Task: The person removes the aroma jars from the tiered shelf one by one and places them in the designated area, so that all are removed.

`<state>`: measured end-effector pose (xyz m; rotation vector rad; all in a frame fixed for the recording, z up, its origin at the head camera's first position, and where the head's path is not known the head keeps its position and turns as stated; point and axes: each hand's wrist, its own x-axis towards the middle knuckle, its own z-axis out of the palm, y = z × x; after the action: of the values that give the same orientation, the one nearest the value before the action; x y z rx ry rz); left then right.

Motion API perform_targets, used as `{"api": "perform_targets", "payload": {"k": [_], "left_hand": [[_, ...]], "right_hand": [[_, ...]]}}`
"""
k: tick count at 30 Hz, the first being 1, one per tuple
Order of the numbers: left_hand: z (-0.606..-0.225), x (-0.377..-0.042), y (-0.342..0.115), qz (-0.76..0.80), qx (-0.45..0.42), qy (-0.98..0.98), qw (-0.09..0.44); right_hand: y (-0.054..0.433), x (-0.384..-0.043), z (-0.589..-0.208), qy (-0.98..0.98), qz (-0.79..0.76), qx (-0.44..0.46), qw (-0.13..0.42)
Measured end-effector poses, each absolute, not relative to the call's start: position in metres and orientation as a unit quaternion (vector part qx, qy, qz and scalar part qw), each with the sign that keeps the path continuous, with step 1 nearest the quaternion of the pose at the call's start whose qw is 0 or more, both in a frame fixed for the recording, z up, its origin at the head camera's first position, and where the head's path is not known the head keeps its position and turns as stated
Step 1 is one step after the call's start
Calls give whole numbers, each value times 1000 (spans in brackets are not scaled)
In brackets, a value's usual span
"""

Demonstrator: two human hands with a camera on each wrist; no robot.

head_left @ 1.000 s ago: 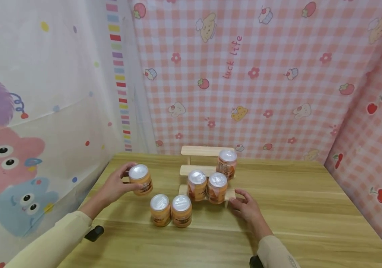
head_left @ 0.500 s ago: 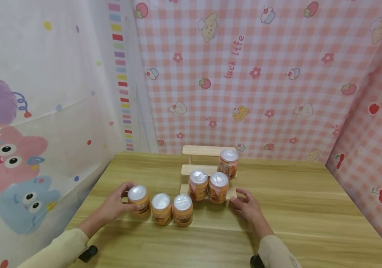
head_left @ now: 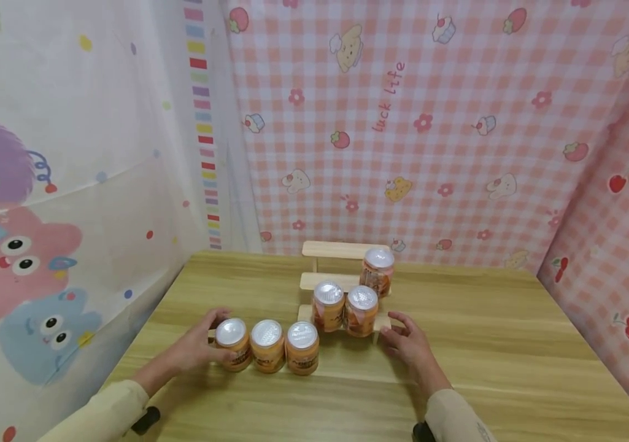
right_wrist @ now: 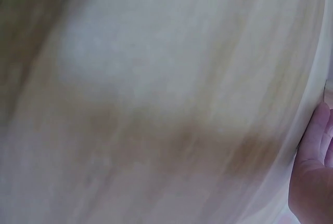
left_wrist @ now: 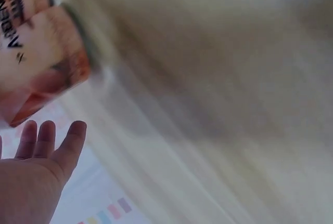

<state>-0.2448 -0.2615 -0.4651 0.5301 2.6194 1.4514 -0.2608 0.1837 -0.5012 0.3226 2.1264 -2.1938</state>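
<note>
Three orange cans with silvery lids stand in a row on the table; my left hand [head_left: 199, 345] is at the leftmost can [head_left: 233, 345]. In the left wrist view its fingers [left_wrist: 73, 143] are extended, with a gap between them and a can [left_wrist: 44, 63]. The middle can [head_left: 267, 347] and right can [head_left: 302, 348] stand close beside it. My right hand [head_left: 409, 345] holds the right end of the lowest step of a small wooden tiered rack [head_left: 314, 282], thumb in front, fingers behind. In the right wrist view the right hand [right_wrist: 315, 172] shows only partly.
On the rack's lowest step sit two similar cans, a left one [head_left: 328, 307] and a right one [head_left: 361, 312]. Another can [head_left: 377, 273] stands on the middle step at right. A checked cloth [head_left: 430, 153] hangs behind the wooden table [head_left: 469, 344], and a cartoon-print curtain [head_left: 115, 202] hangs at left.
My left hand has brought its can down toward me and set it at the left end of the row; its fingers have loosened. The right hand has stayed at the rack.
</note>
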Motion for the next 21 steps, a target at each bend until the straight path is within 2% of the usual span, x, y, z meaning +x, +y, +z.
{"api": "perform_targets", "payload": {"k": [10,21], "left_hand": [[-433,-271,-248,505,127,854,27],[-391,-321,-209,553,115,825,19]], "right_hand": [[184,-260,-500,691,-714,107,39],[185,-258,-499,693,-712,103,43]]}}
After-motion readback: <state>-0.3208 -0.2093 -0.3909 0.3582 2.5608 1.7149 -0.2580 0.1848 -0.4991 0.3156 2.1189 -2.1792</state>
